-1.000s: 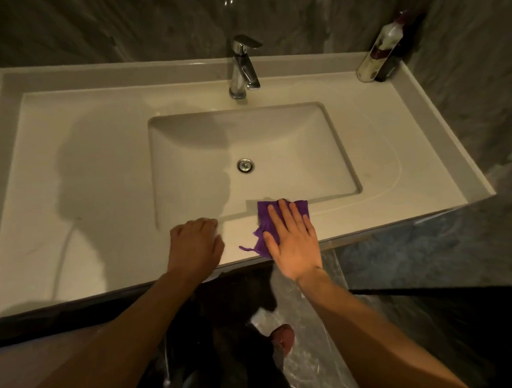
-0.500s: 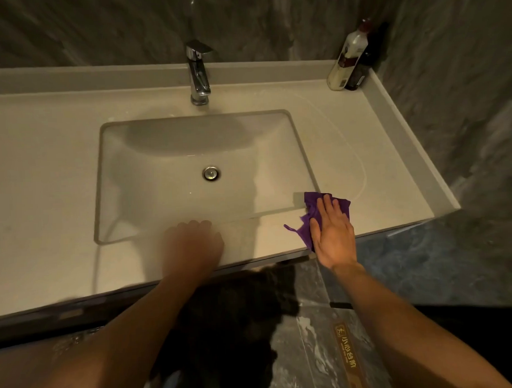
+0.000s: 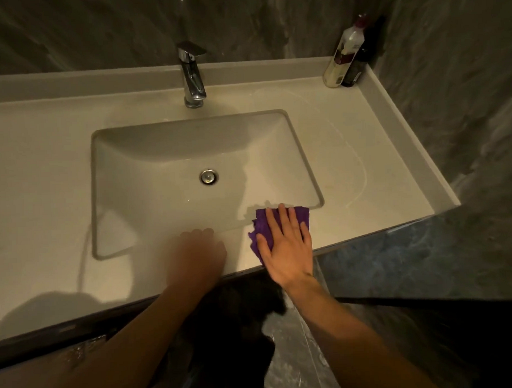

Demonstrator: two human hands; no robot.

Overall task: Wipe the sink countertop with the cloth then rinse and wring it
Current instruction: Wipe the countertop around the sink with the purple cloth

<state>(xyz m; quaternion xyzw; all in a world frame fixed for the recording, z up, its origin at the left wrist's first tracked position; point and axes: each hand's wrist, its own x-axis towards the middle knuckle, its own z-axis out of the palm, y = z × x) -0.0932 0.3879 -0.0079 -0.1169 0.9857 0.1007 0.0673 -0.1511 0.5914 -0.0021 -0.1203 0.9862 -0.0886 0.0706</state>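
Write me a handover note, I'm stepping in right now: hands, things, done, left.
Right hand: flat on the purple cloth, pressing it to the counter's front strip by the basin's near right corner.
Left hand: blurred, resting on the front strip, holding nothing.
Tap: no water seen running.
Done: can't tell how much is wiped.
Left: finish wiping, rinse, wring.

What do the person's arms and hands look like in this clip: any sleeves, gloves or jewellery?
Both forearms are bare, with no sleeves in view. The left hand and right hand wear no gloves; no rings or watch show. The left hand is motion-blurred, so fine details there are unclear.
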